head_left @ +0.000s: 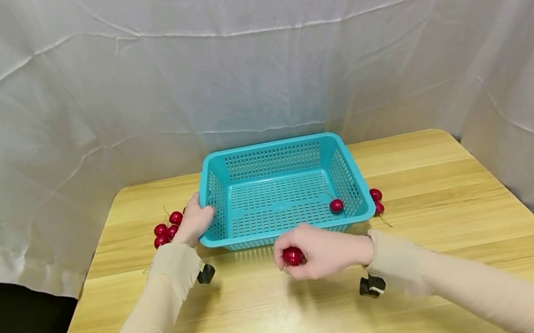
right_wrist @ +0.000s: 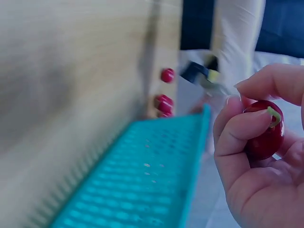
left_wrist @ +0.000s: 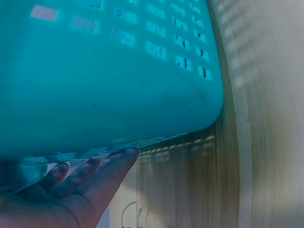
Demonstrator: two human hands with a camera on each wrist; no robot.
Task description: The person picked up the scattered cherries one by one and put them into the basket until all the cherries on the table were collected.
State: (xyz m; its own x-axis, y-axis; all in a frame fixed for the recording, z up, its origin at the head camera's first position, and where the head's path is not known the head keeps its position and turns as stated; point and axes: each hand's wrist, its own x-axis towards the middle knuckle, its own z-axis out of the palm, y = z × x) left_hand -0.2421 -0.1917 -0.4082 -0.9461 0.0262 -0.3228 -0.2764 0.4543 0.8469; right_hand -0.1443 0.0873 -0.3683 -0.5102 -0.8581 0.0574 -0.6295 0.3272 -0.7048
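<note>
A turquoise plastic basket (head_left: 285, 232) with slotted walls stands on the table. My left hand (head_left: 197, 219) holds its left rim, thumb over the edge and fingers (left_wrist: 111, 175) against the outer wall. In front of the basket's near side, my right hand (head_left: 319, 251) grips a dark red cherry (head_left: 293, 256) in curled fingers. The right wrist view shows that cherry (right_wrist: 266, 135) with a bit of green stem between fingers and palm. Another cherry (head_left: 336, 206) lies inside the basket, near its right front corner.
Several cherries (head_left: 160, 230) lie left of the basket beside the left hand, partly hidden by it. More cherries (head_left: 376, 194) lie against the basket's right side, one with a stem trailing on the wooden table (head_left: 282, 327). A pale curtain (head_left: 252, 75) hangs behind the table.
</note>
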